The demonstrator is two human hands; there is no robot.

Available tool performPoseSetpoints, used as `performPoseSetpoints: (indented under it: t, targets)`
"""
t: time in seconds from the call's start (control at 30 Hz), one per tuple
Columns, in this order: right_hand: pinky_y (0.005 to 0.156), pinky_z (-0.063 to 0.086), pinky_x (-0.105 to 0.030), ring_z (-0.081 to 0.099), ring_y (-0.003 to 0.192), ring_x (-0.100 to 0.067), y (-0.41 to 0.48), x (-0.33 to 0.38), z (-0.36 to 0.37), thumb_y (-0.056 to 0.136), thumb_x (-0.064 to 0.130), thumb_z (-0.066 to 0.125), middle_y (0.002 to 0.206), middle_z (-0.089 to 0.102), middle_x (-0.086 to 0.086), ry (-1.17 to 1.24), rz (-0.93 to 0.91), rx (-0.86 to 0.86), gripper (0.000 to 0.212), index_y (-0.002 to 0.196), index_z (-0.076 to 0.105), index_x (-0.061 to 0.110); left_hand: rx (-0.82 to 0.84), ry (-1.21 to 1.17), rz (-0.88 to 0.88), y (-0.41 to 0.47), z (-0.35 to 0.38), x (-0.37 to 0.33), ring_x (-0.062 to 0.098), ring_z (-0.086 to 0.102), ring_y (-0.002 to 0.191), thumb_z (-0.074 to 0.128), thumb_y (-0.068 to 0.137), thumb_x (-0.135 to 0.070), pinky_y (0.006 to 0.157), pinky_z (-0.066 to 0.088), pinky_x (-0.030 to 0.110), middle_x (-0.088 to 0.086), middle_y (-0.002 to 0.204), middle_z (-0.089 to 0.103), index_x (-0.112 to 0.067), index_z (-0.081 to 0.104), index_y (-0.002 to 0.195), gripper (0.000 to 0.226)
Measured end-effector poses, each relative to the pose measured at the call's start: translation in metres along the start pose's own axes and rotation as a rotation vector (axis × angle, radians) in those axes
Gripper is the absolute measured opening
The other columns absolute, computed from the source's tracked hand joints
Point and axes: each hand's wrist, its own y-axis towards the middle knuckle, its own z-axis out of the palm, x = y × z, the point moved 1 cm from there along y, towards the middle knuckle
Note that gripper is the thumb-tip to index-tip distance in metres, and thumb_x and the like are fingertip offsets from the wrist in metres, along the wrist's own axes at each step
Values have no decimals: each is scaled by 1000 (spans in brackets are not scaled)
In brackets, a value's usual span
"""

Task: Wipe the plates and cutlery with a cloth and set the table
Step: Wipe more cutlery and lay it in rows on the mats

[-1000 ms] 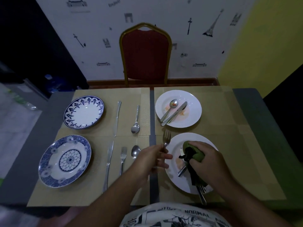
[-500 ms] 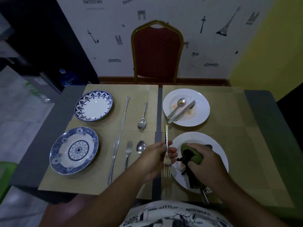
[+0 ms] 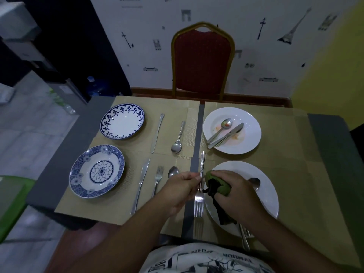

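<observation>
View: the head camera looks down on the table from its near side.
Left hand: the left hand [image 3: 179, 191] has thumb and fingers curled on the stem of a silver metal fork [image 3: 202, 164] and pinches it.
Held fork: it is over the bare strip of the dark grey table [image 3: 59, 164] between the mats. Its handle points far and its tines point near.
Right hand: the right hand [image 3: 234, 196] is closed around a bunched green cloth [image 3: 216, 184]. A black part of the cloth hangs under the hand.
Cloth and fork: the cloth is just right of the fork's stem. Whether they touch cannot be told.
Near right: a plain white round plate [image 3: 269, 198] lies under the right hand. A silver spoon bowl [image 3: 254, 183] shows beyond the hand, and metal handles [image 3: 244, 239] stick over the near rim.
Far right: a stained white plate [image 3: 252, 123] has reddish marks. It carries a soiled spoon [image 3: 220, 129] and a table knife [image 3: 226, 135] side by side.
Far left: a white plate with a dark blue flower border [image 3: 123, 121] lies here. To its right are a far knife [image 3: 157, 133] and a far spoon [image 3: 178, 138], apart from each other.
Near left: a blue patterned plate with a round rosette [image 3: 97, 171] lies here. To its right are a long knife [image 3: 140, 186], a second fork [image 3: 158, 180] and a small spoon [image 3: 173, 172].
Mats: tan woven placemats [image 3: 285, 154] cover most of the table.
Far end: a red padded chair with a golden frame [image 3: 202, 62] stands before a white wall with black drawings [image 3: 137, 26].
</observation>
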Motion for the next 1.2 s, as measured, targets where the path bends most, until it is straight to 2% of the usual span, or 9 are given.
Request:
performPoseSetpoints:
  t: [0.17,0.3,0.43,0.6,0.7,0.8,0.93,1.07,1.2]
  targets:
    - [97,45,-29,57,110,-11,17,7,14,66,12,69,119,65,9,-19,-33,27,58,123,66,25,-89,4,25,13,-19,-2,6,57,63,59,99,-11,60,52,17,0,74,64,-3,70,114,20]
    - [93,41,-24,55,108,-11,40,24,32,68,5,71,119,64,7,-24,-22,39,59,123,66,23,-106,-40,37,30,-54,-20,9,54,62,60,98,-10,61,53,19,1,69,60,1,69,112,19]
    - [92,43,-24,55,107,-10,70,42,50,69,7,73,117,63,8,-33,-1,30,58,124,65,24,-178,25,51,67,-103,-52,11,57,55,65,96,-11,50,51,19,5,71,65,2,70,112,22]
    - [79,37,-2,55,94,1,103,57,71,69,3,73,104,60,18,-24,58,-27,58,121,66,27,-213,145,61,121,-141,-90,6,62,48,64,94,-3,47,52,18,8,73,68,1,69,107,14]
    - [76,36,1,53,90,11,115,61,80,70,2,74,101,58,21,-29,98,-62,56,120,66,28,-187,289,60,155,-146,-97,17,63,62,66,93,-7,65,61,30,15,83,69,0,72,103,13]
    - [79,36,-3,53,94,0,124,61,87,71,3,74,105,59,17,-43,146,-74,56,121,66,27,-172,405,76,176,-145,-98,18,66,68,67,93,-10,65,58,27,14,89,73,-2,74,106,17]
    - [78,36,-2,53,99,-2,130,57,93,71,3,74,106,59,18,-39,196,-89,58,122,66,29,-172,600,141,181,-144,-101,22,72,90,66,92,-14,89,58,35,13,101,75,-5,75,109,21]
    - [80,35,1,50,96,7,127,56,96,70,1,74,103,53,32,-26,210,-105,59,120,66,31,-198,915,405,161,-153,-97,24,65,110,61,93,-12,96,49,29,11,120,69,-6,65,128,35]
    - [80,35,1,52,94,12,125,55,103,69,0,72,105,53,34,-19,190,-92,58,118,67,30,-88,1294,696,141,-161,-68,29,60,108,61,85,-19,89,50,36,7,116,65,-12,63,116,32]
